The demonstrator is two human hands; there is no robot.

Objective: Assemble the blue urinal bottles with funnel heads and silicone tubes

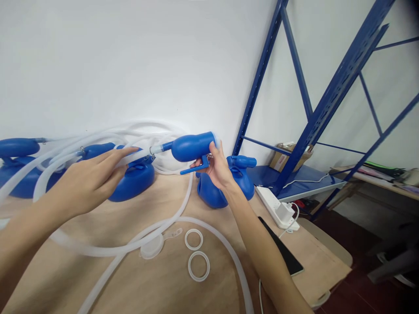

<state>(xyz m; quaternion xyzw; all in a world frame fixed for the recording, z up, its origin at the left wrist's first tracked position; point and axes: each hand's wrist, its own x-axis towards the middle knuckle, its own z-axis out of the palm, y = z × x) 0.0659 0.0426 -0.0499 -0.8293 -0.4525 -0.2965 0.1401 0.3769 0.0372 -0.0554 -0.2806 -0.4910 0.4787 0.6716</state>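
Note:
My right hand (218, 168) grips a blue bottle-shaped piece (190, 147) by its wide end, beside its hooked blue handle. A metal clamp (152, 151) sits where the narrow neck joins a translucent white hose (139, 155). My left hand (98, 176) is closed around that hose, left of the clamp. Blue containers (139, 181) stand behind and below my left hand, and another blue container (212, 194) is behind my right wrist. Two white rings (198, 278) and a translucent cap (152, 247) lie on the brown table (163, 283).
Hose coils cross the table. At the right are a power strip (270, 203) with a plugged-in charger, a dark tablet (288, 257) by my right forearm, and a blue metal rack (294, 174) holding a cardboard box (283, 159). A white wall (131, 56) stands behind.

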